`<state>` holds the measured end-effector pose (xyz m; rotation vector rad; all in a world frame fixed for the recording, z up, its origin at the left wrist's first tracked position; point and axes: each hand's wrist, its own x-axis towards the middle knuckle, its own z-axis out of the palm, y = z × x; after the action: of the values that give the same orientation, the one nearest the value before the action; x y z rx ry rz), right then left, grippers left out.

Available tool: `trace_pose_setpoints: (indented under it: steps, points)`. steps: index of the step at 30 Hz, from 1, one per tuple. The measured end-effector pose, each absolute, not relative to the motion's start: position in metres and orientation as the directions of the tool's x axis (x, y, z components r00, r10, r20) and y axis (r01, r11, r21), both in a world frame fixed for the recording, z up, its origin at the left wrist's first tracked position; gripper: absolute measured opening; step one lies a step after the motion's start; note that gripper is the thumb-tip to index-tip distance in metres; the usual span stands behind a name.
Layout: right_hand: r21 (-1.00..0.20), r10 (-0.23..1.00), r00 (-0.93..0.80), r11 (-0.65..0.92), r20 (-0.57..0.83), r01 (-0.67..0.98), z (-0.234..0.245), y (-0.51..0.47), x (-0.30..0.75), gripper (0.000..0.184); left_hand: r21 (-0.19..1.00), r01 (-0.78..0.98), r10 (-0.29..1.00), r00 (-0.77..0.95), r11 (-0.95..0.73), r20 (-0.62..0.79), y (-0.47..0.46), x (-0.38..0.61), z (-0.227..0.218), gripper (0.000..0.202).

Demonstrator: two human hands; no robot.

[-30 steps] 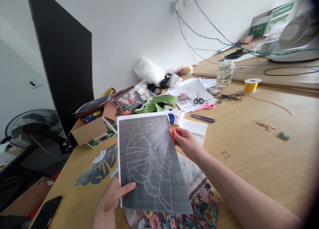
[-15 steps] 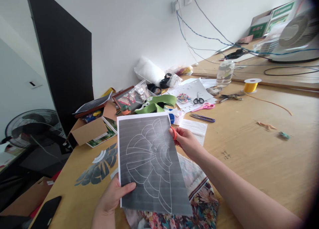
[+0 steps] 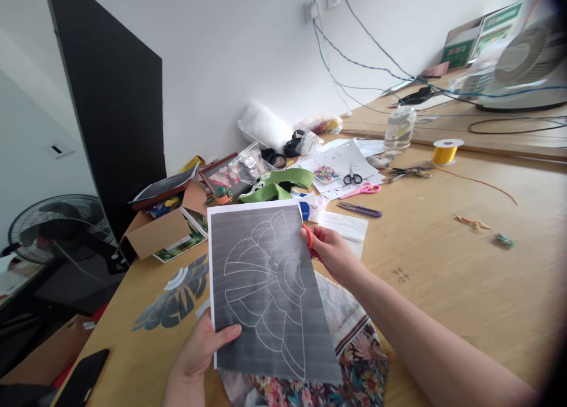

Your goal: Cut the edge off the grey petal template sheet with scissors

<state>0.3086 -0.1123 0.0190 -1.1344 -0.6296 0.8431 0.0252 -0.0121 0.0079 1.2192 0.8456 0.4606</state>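
Observation:
I hold up a grey printed sheet [image 3: 266,289] with a white line drawing of a fan-shaped flower. My left hand [image 3: 201,351] pinches the sheet's lower left edge, thumb on the front. My right hand [image 3: 330,253] is closed at the sheet's right edge, and a red-orange scissor handle [image 3: 309,237] shows round its fingers; the blades are hidden behind the paper. Under the sheet lies a flowered cloth [image 3: 354,360] on the wooden table [image 3: 443,277].
Farther back lie a cardboard box [image 3: 155,233], a green strap [image 3: 277,185], pink scissors [image 3: 365,189], purple-handled pliers [image 3: 361,210], small black scissors [image 3: 353,178], a water bottle [image 3: 400,129], a yellow thread spool [image 3: 445,152] and cables. A black phone [image 3: 82,377] lies at the near left edge.

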Motion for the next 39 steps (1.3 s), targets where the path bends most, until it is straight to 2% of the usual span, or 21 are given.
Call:
trace_pose_setpoints:
  steps: [29, 36, 39]
  points:
    - [-0.945, 0.831, 0.556, 0.192, 0.012, -0.267, 0.017, -0.112, 0.310, 0.050, 0.954, 0.108, 0.725, 0.627, 0.280, -0.284, -0.009, 0.022, 0.004, 0.060]
    - [-0.944, 0.825, 0.563, 0.212, 0.035, -0.252, 0.015, -0.110, 0.312, 0.051, 0.958, 0.135, 0.672, 0.689, 0.251, -0.273, 0.004, 0.016, -0.008, 0.061]
    - [-0.945, 0.822, 0.568, 0.213, 0.035, -0.250, 0.015, -0.110, 0.311, 0.051, 0.960, 0.132, 0.701, 0.659, 0.248, -0.271, 0.000, 0.018, -0.003, 0.059]
